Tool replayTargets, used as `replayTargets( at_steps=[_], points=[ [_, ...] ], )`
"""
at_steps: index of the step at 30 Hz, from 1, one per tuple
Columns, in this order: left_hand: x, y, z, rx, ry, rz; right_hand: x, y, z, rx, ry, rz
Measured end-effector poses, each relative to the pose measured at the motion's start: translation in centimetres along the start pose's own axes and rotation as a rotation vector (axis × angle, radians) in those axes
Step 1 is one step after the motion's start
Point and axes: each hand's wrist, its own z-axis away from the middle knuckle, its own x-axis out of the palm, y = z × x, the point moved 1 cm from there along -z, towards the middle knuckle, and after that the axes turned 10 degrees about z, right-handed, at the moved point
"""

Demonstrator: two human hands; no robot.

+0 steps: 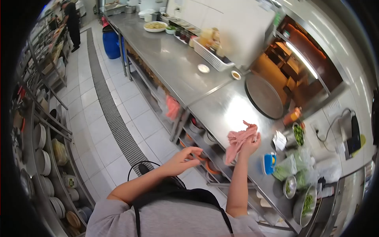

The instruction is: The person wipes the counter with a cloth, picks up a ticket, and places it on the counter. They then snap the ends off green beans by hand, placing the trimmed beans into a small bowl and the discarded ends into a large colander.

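Note:
A crumpled pink cloth (239,141) is in my right hand (251,146), over the front part of the steel counter (221,104). My fingers are wrapped round its right side, and its folds hang down to the left. My left hand (185,160) is in the air in front of the counter's edge, to the left of the cloth. Its fingers are apart and hold nothing. A round dark tray (264,96) lies on the counter beyond the cloth. To the right of my right hand stands a blue and white container (269,163).
Bags of greens (292,166) and metal bowls (308,205) crowd the counter's right end. A white basket (211,55) holds bottles farther back. Another pink cloth (172,107) hangs at the front edge. Plate shelves (59,185) stand left. A person (72,25) stands far off.

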Motion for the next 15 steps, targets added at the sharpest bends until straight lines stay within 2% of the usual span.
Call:
replayTargets(
  at_steps=[1, 2, 4, 6, 8, 10, 11, 13, 14, 15],
  points=[
    [-3.3, 0.9, 0.6, 0.022, 0.014, -0.003, 3.6, 1.7, -0.6, -0.232, 0.258, 0.327],
    [-6.4, 1.6, 1.1, 0.010, 0.068, -0.038, 7.2, 4.3, -0.5, -0.150, 0.129, 0.377],
    [-12.3, 4.1, 1.8, 0.015, 0.156, -0.069, 10.0, 0.9, 0.1, -0.170, -0.470, 0.492],
    [-17.4, 7.1, 3.1, -0.030, 0.242, -0.128, 12.5, -1.0, -2.3, 0.334, -0.649, 0.551],
    [-22.2, 9.1, 4.3, 0.002, 0.302, -0.150, 15.1, -0.2, -2.3, 0.180, -0.257, 0.981],
    [-26.4, 10.7, 5.2, 0.028, 0.447, -0.195, 17.4, 1.3, -3.6, 0.077, -0.115, 1.196],
    [-28.4, 10.4, 5.7, 0.106, 0.504, -0.149, 18.6, 2.3, -4.7, 0.051, -0.122, 1.190],
    [-31.7, 10.0, 6.8, 0.090, 0.563, -0.065, 21.5, 3.2, -6.1, 0.100, -0.302, 1.130],
    [-33.1, 9.7, 6.9, 0.071, 0.595, 0.016, 23.6, 2.9, -6.1, 0.090, -0.310, 1.135],
    [-34.4, 9.6, 6.6, 0.062, 0.601, 0.026, 25.2, 2.2, -5.8, 0.150, -0.397, 0.616]
  ],
)
